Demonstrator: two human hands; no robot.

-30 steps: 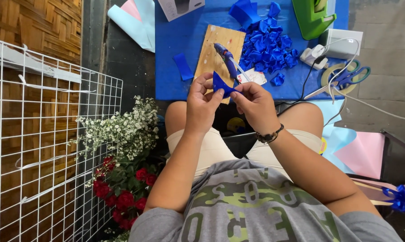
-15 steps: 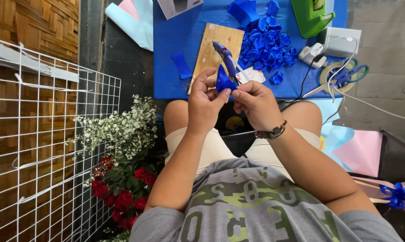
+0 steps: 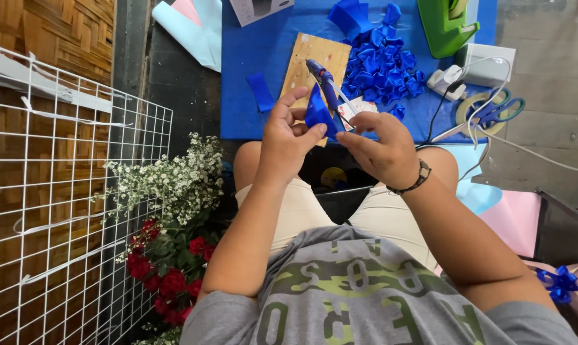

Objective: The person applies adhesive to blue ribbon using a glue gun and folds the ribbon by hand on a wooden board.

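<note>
My left hand (image 3: 289, 137) and my right hand (image 3: 382, 147) together pinch a folded blue ribbon petal (image 3: 317, 112) above my lap. Just beyond it a blue glue gun (image 3: 323, 83) lies on a wooden board (image 3: 314, 61) on the blue table sheet (image 3: 263, 45). A pile of finished blue ribbon petals (image 3: 382, 64) sits right of the board, and a flat blue ribbon strip (image 3: 261, 91) lies left of it. My right wrist wears a dark bracelet (image 3: 413, 182).
A green tape dispenser (image 3: 445, 25), white charger with cables (image 3: 487, 61), tape roll and blue-handled scissors (image 3: 490, 112) lie at the right. A white wire grid (image 3: 52, 191) stands left, with white flowers (image 3: 174, 182) and red roses (image 3: 167, 271) beside it. Pastel paper sheets (image 3: 513, 220) lie right.
Both hands have risen slightly toward the board, and the blue petal has been turned more upright between the fingers.
</note>
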